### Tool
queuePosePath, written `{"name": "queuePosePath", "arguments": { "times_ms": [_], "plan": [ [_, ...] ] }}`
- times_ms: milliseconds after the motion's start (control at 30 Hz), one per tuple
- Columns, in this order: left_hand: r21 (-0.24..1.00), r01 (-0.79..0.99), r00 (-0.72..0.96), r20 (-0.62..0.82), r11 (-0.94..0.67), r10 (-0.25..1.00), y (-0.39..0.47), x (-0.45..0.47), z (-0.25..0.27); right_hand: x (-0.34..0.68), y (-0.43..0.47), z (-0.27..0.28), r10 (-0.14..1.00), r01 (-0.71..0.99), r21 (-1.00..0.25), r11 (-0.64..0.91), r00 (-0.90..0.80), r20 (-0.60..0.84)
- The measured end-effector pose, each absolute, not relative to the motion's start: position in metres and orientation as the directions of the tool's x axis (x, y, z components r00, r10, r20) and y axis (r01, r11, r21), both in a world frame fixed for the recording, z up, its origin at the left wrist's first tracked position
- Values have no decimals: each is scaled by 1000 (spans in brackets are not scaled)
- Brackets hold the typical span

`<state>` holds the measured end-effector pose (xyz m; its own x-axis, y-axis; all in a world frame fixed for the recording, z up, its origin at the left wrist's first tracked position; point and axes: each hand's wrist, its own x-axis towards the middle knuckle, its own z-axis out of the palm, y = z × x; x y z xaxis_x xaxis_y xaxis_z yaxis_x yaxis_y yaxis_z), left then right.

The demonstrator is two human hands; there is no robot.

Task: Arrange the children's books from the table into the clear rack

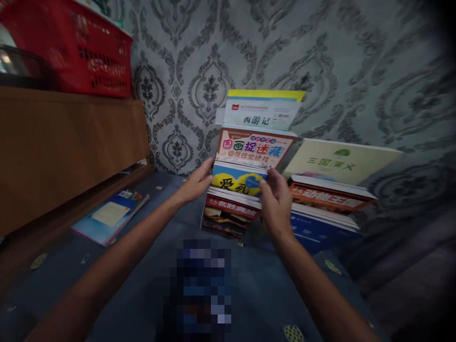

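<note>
1. Two hands show in my view: the left hand and the right hand, well apart from each other, with the yellow book between them.
2. I have the left hand at that book's left edge, its fingers drawn close together and pointing forward. Whether they pinch the edge or only rest against it, I cannot tell.
3. I have the right hand half curled at the other edge, thumb over the front of the cover. The other fingers are partly hidden from me, so I cannot tell how firmly they close.
4. The yellow book is second from the front in the left row, with the red book before it, the pink book behind it and the white book at the back, highest of all.
5. Just beside, I see a right row: the blue book in front, then the orange book, then the green book.
6. One loose book lies on the dark sheet, near the wooden cabinet.
7. On that cabinet I make out a red basket; behind everything is the patterned wall.
</note>
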<state>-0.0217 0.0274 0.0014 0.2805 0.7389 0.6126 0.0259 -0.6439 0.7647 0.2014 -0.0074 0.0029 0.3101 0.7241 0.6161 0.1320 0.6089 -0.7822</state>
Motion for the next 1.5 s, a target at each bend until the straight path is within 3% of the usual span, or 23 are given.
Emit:
{"name": "queuePosePath", "arguments": {
  "times_ms": [200, 367, 533, 700, 833, 1033, 1167, 1333, 1500],
  "plan": [
    [880, -69, 195, 474, -470, 858, 39, -43, -18, 199, 5, 12, 876, -28, -912, 409, 292, 384],
    [914, -111, 212, 406, -391, 889, 54, -39, -36, 184, 3, 28, 935, -203, -941, 271, 287, 208],
    [919, -198, 274, 385, -340, 881, 66, -44, -38, 168, -4, 35, 976, -159, -985, 66, 215, 31],
    [922, -251, 328, 367, -294, 871, 67, -52, -39, 164, -3, 34, 958, -154, -988, 0, 284, -44],
    [923, -283, 319, 346, -260, 882, 62, -54, -41, 173, 3, 30, 971, -125, -992, 29, 238, -1],
    [929, -240, 293, 346, -282, 891, 53, -54, -41, 188, 12, 20, 965, -68, -978, 197, 192, 181],
    [901, -103, 261, 433, -421, 863, 47, -52, -27, 193, 16, 15, 950, -123, -967, 224, 247, 189],
    [725, 97, 243, 646, -681, 723, 27, -42, 11, 200, 17, 9, 899, -5, -956, 295, 341, 275],
    [709, 176, 290, 625, -683, 725, 17, -30, 34, 202, 13, 1, 875, 50, -922, 383, 300, 380]
  ]
}}
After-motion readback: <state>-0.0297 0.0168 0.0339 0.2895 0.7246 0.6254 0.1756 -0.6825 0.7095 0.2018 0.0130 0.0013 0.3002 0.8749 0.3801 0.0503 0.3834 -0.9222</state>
